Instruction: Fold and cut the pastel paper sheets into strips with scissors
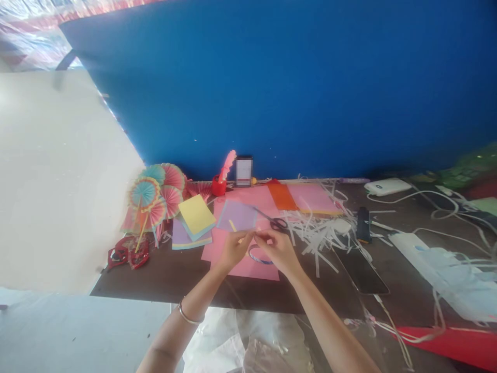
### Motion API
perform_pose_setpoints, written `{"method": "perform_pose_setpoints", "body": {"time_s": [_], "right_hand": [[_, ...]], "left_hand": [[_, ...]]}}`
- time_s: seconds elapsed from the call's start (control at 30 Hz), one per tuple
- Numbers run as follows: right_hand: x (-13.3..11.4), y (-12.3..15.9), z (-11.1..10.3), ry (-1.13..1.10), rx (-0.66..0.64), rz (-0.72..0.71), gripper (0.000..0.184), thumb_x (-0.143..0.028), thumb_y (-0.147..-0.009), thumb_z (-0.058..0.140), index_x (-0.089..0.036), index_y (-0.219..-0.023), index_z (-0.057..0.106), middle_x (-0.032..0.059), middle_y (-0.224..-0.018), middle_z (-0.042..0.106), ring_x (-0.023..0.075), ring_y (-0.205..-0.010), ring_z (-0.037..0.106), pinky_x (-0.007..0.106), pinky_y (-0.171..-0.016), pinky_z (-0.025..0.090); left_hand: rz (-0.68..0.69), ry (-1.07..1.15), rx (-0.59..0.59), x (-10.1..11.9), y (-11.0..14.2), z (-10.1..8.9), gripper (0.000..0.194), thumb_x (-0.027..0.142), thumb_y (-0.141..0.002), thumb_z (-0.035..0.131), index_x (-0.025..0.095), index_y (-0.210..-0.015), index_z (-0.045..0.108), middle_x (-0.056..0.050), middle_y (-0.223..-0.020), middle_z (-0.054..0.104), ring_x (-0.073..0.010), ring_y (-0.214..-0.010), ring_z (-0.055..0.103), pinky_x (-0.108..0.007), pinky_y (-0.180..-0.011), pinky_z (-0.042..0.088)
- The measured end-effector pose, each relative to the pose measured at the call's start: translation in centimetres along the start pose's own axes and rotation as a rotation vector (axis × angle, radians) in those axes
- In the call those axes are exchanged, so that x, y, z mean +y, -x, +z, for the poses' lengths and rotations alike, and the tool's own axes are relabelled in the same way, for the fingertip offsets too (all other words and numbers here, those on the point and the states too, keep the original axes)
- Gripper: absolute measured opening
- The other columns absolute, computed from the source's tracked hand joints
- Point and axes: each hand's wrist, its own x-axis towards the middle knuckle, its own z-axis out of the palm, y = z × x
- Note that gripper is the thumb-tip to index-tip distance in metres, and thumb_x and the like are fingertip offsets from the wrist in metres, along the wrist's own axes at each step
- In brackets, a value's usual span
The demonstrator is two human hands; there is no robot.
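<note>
My left hand [234, 250] and my right hand [278, 252] meet fingertip to fingertip over pink paper sheets [225, 264]. Both are closed in a pinch, and whatever sits between the fingers is too small to make out. Under my right hand lies a bluish ring [259, 260], perhaps a tape roll, partly hidden. Just beyond the hands is a pair of scissors [278, 224] with dark handles, blades pointing left. A small yellow strip [232, 225] rests near a lilac sheet [237, 213].
Yellow sheets [196, 213] and pleated paper fans [145, 194] are at left. A red holder [218, 186] stands at the back beside an upright phone [244, 172]. To the right are white paper strips [314, 233], a dark phone [363, 272], a power bank [388, 186] and cables.
</note>
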Motion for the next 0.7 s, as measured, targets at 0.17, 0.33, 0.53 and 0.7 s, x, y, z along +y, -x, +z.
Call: {"method": "perform_pose_setpoints", "body": {"time_s": [0.17,0.33,0.53,0.7], "right_hand": [[-0.2,0.2,0.0,0.15,0.046,-0.033,0.026,-0.032,-0.073,0.059,-0.018,-0.093,0.067,0.0055,-0.082,0.069,0.0178,-0.071,0.062,0.029,-0.064,0.049],[-0.7,0.8,-0.2,0.225,0.015,-0.099,0.024,-0.03,-0.076,0.056,-0.02,-0.095,0.066,0.0048,-0.084,0.067,0.0154,-0.069,0.061,0.026,-0.062,0.049],[-1.3,1.5,-0.4,0.338,-0.018,-0.292,0.022,-0.024,-0.083,0.048,-0.023,-0.097,0.066,0.004,-0.083,0.064,0.0141,-0.07,0.06,0.023,-0.062,0.049],[-1.4,2.1,-0.4,0.576,-0.051,-0.391,0.033,-0.012,-0.084,0.041,-0.024,-0.107,0.062,0.0045,-0.088,0.061,0.0133,-0.071,0.059,0.023,-0.065,0.047]], "left_hand": [[-0.024,-0.077,0.113,-1.2,-0.7,-1.1,0.036,0.039,-0.081,0.048,0.018,-0.059,0.066,-0.001,-0.059,0.064,-0.0224,-0.075,0.062,-0.03,-0.068,0.048],[0.008,-0.065,0.148,-1.0,-1.1,-2.0,0.031,0.038,-0.08,0.049,0.019,-0.067,0.069,-0.006,-0.094,0.07,-0.0247,-0.095,0.062,-0.034,-0.082,0.047],[-0.101,0.117,0.145,-1.0,-1.0,-1.9,0.034,0.042,-0.077,0.053,0.016,-0.062,0.068,-0.01,-0.092,0.07,-0.0269,-0.095,0.063,-0.041,-0.087,0.047],[-0.207,0.438,0.124,-1.0,-1.1,-1.7,0.035,0.045,-0.072,0.06,0.012,-0.063,0.066,-0.01,-0.078,0.07,-0.0281,-0.089,0.065,-0.043,-0.081,0.051]]}}
